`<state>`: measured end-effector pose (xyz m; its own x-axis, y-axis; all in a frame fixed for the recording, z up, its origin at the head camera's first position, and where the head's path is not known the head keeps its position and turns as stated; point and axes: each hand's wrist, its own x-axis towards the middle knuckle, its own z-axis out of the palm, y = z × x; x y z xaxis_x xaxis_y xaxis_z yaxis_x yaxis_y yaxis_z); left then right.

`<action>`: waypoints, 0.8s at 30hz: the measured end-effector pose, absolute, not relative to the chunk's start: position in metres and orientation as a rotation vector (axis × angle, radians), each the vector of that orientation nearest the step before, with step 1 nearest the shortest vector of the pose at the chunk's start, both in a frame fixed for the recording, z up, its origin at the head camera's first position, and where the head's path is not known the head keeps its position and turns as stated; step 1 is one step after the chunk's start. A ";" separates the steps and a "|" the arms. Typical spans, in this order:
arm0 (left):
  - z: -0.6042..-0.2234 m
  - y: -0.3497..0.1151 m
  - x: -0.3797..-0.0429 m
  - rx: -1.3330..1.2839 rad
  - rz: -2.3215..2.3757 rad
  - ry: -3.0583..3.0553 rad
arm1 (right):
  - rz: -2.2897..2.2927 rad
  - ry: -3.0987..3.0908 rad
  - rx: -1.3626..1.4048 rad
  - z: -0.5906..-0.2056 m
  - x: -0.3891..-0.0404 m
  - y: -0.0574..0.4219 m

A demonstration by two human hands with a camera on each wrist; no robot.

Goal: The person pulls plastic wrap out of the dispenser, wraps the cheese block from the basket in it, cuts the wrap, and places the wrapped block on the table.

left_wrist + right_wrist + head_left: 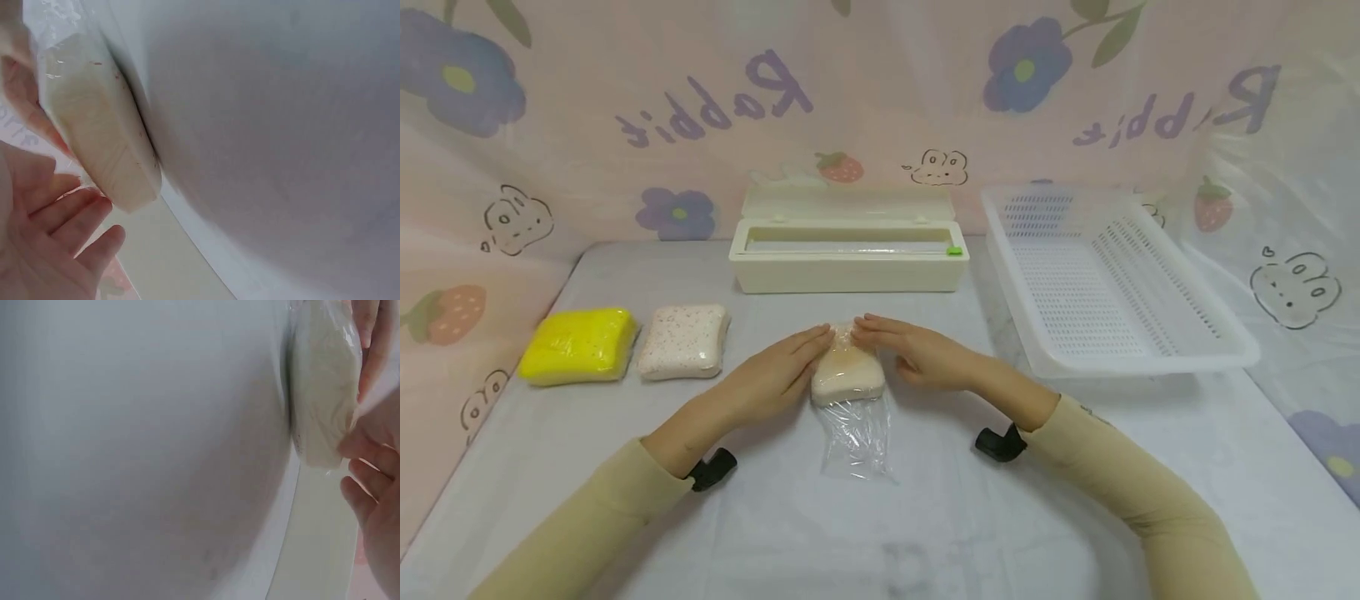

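A cream, rounded block [847,385] with a few reddish specks lies on the table's middle, covered in clear plastic film [859,442]. A loose, wrinkled flap of that film spreads from its near side. My left hand [775,371] touches the block's far left edge with fingers extended. From the other side, my right hand [925,354] lays its straight fingers on the film at the far right edge. In the left wrist view the film clings around the block [103,125], near the left fingertips. The right wrist view has the right fingertips against the wrapped block [325,387].
Behind the hands stands a cream film dispenser box [850,273], lid raised, with a green slider [954,251]. A white perforated basket [1142,365] is at the right. To the left sit a yellow film-wrapped block [577,346] and a speckled pale pink block [683,340].
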<state>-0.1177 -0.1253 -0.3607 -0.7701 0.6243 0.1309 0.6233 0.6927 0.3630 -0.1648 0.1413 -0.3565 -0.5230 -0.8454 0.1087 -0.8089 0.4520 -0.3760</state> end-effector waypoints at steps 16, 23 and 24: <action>-0.369 -0.112 -0.101 1.070 0.553 3.016 | -0.482 2.687 -1.434 -0.370 -0.145 0.139; -0.370 -0.112 -0.094 1.295 0.533 3.045 | -0.546 2.717 -1.512 -0.370 -0.141 0.139; -0.370 -0.112 -0.093 1.340 0.532 3.050 | -0.568 2.714 -1.530 -0.370 -0.141 0.139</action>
<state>-0.0932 -0.1117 -0.3698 -0.6619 0.6724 0.3314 0.7449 0.6396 0.1900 -0.1406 0.1391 -0.3700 -0.5331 -0.8233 0.1950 -0.8323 0.4690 -0.2955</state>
